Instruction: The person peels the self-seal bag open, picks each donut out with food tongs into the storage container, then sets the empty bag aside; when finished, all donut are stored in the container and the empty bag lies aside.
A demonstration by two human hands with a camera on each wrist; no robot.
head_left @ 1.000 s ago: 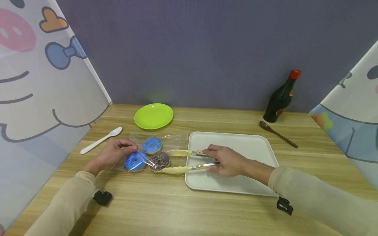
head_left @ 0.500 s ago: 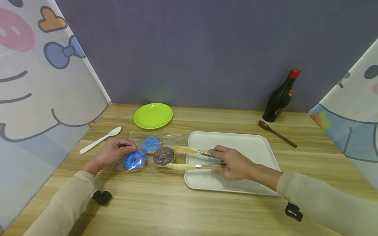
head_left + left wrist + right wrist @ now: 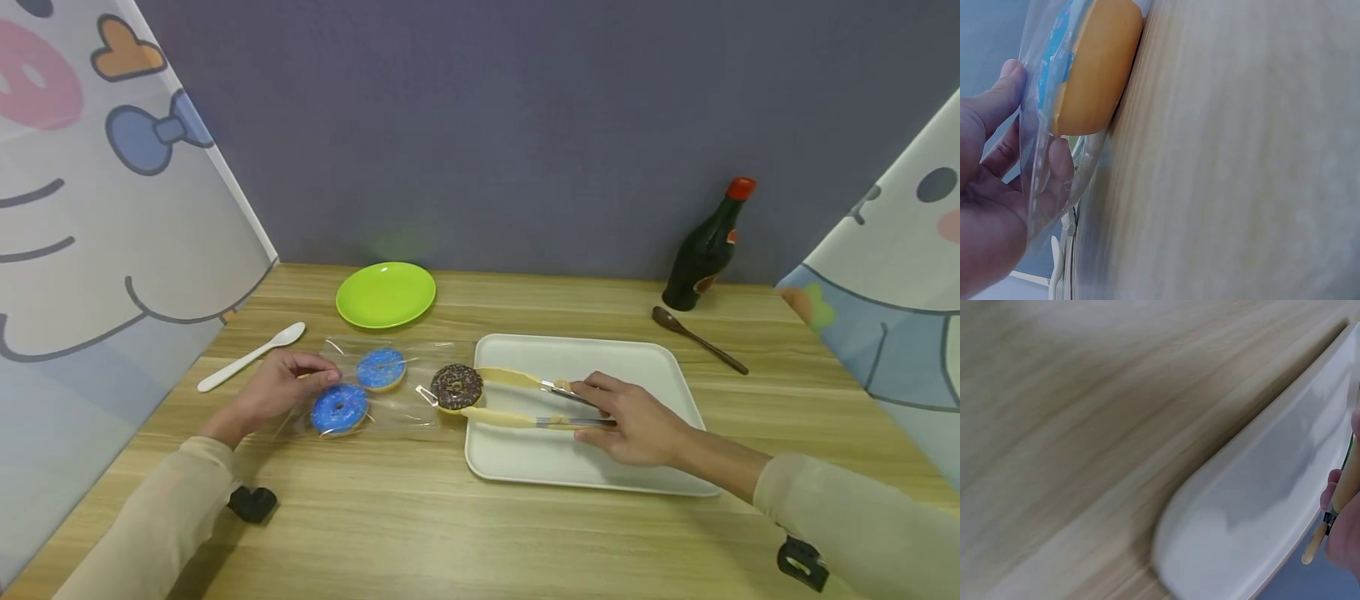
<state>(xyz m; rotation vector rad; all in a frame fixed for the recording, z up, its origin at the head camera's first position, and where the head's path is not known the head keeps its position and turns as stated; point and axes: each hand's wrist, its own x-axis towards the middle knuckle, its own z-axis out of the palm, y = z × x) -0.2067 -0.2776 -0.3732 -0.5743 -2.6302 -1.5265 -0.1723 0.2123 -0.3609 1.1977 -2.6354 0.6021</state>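
Observation:
My left hand (image 3: 281, 390) pinches the left end of a clear plastic bag (image 3: 429, 354) lying on the table. Inside the bag are two blue-iced donuts (image 3: 380, 369), one behind the other. In the left wrist view, the thumb presses the film beside a donut's orange-brown side (image 3: 1097, 78). My right hand (image 3: 637, 423) grips tongs (image 3: 513, 419) with cream-coloured tips around a chocolate donut (image 3: 448, 385). That donut is at the bag's right end, by the left rim of a white tray (image 3: 600, 352). Whether film still covers it, I cannot tell.
A white spoon (image 3: 251, 358) lies left of the bag, and a green plate (image 3: 386, 296) stands behind it. At the back right are a dark bottle (image 3: 699, 258) with a red cap and a brown wooden spoon (image 3: 701, 340). A wall closes off the table's back.
My right hand has drawn the tongs to the right, and the chocolate donut has moved with them from beside the blue donuts to the tray's edge. My left hand keeps its hold on the bag.

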